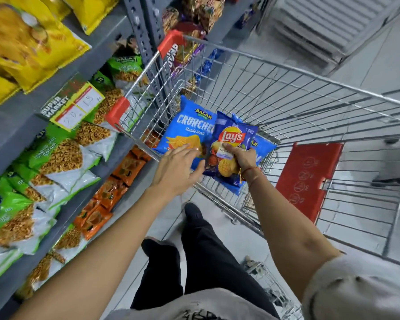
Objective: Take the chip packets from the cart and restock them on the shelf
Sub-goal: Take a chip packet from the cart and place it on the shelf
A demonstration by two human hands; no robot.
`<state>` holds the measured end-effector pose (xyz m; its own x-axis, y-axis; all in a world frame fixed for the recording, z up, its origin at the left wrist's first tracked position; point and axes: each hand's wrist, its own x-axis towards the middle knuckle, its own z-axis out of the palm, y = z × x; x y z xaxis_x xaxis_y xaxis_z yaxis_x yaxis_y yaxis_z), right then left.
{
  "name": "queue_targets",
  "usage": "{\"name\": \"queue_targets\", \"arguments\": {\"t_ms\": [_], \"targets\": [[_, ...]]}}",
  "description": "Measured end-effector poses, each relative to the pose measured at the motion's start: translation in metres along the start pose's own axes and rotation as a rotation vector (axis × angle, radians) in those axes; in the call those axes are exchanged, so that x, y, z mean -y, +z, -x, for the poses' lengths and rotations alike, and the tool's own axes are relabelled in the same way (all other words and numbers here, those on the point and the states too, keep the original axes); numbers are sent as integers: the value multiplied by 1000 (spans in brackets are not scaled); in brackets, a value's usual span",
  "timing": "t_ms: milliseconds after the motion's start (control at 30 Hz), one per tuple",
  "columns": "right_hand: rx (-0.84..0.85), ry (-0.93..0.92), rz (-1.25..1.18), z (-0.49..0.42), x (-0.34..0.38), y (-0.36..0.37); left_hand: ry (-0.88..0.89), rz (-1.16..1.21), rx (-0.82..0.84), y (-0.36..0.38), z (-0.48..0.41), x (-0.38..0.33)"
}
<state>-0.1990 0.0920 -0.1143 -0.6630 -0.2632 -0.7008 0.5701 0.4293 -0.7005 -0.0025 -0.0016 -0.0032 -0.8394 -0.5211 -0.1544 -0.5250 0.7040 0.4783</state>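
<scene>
A wire shopping cart (286, 98) stands in the aisle beside the grey shelf (16, 125). My right hand (243, 159) grips a dark blue Lay's chip packet (231, 137) above the cart's near corner. Under it lies a lighter blue Balaji Crunchex packet (187, 128), and another blue packet (264, 147) peeks out on the right. My left hand (177, 169) reaches over the cart rim with fingers spread, its fingertips touching the Crunchex packet's lower edge.
Green and white snack packets (53, 158) and orange packets (116, 181) fill the shelf rows on the left, yellow packets (30, 42) above. A price tag (76, 107) hangs on the shelf edge. The cart's red child-seat flap (307, 179) is right; my legs stand below.
</scene>
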Motion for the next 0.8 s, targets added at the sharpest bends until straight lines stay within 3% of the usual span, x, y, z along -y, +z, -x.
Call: {"name": "queue_targets", "arguments": {"t_ms": [100, 333, 567, 800], "targets": [[59, -116, -50, 25, 33, 1, 27, 40, -35, -18, 4, 0], [188, -527, -162, 120, 150, 37, 35, 21, -307, -109, 23, 5], [493, -915, -293, 280, 263, 93, 5, -66, -795, -263, 107, -1], [837, -1147, -403, 450, 307, 164, -74, -323, -1342, -391, 251, -9]]}}
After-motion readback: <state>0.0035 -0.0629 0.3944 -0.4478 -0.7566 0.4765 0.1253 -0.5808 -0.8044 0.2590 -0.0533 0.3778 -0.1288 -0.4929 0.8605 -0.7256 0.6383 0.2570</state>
